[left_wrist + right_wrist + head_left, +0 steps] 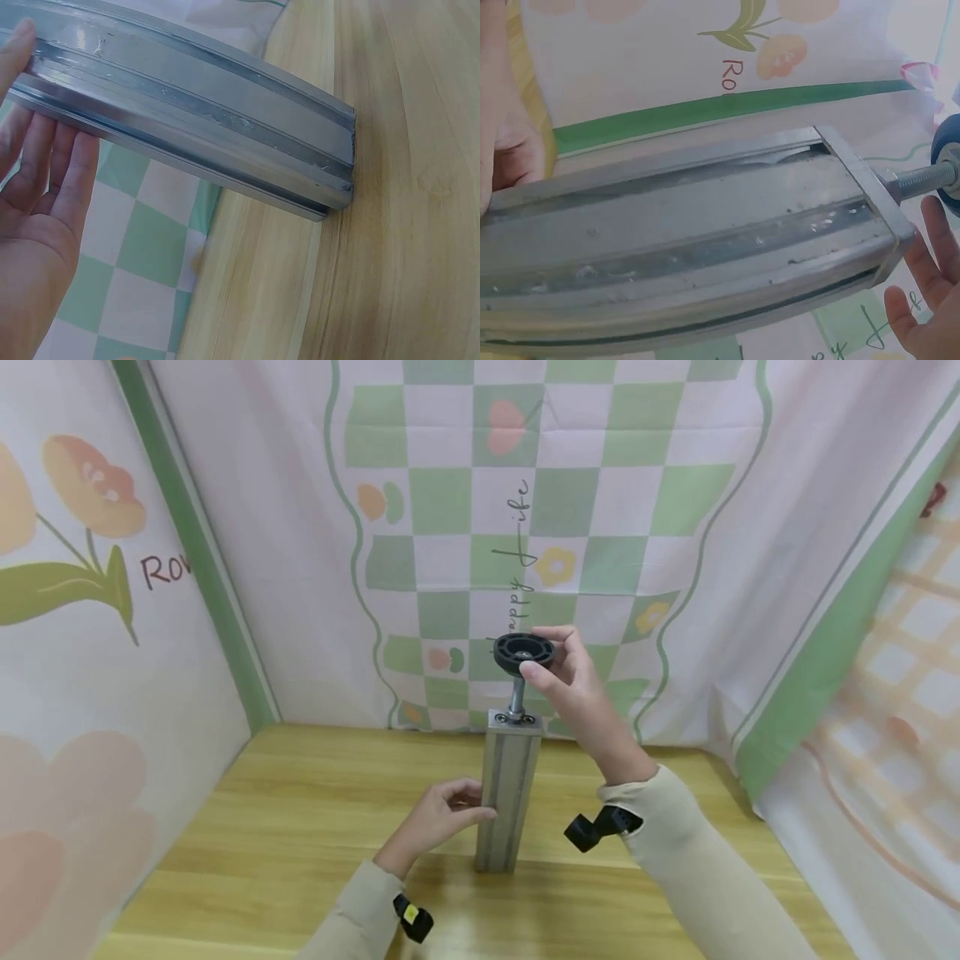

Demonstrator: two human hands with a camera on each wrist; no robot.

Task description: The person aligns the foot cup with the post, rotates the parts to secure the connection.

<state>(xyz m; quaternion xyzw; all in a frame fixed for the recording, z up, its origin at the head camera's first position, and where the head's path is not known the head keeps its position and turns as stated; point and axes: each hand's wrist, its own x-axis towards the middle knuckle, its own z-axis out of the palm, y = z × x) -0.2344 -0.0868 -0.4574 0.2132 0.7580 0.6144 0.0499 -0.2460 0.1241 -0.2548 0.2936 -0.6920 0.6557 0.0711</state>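
An aluminium profile (506, 802) with slotted sides stands upright on the wooden table. From its end plate rises a threaded rod (517, 693), topped by a black round levelling foot (523, 652). My right hand (577, 689) holds the foot's right rim between thumb and fingers; in the right wrist view, fingers of the right hand (934, 292) reach beside the rod and the plate's corner. Lower down, my left hand (441, 818) grips the profile from the left. The left wrist view shows the left thumb on one face of the profile and the other fingers against another side.
The wooden table (315, 827) extends around the profile's base. Behind it hangs a green-and-white checked cloth (502, 502), with printed curtains (67, 677) along both sides. Each sleeve carries a small black camera (600, 828) at the wrist.
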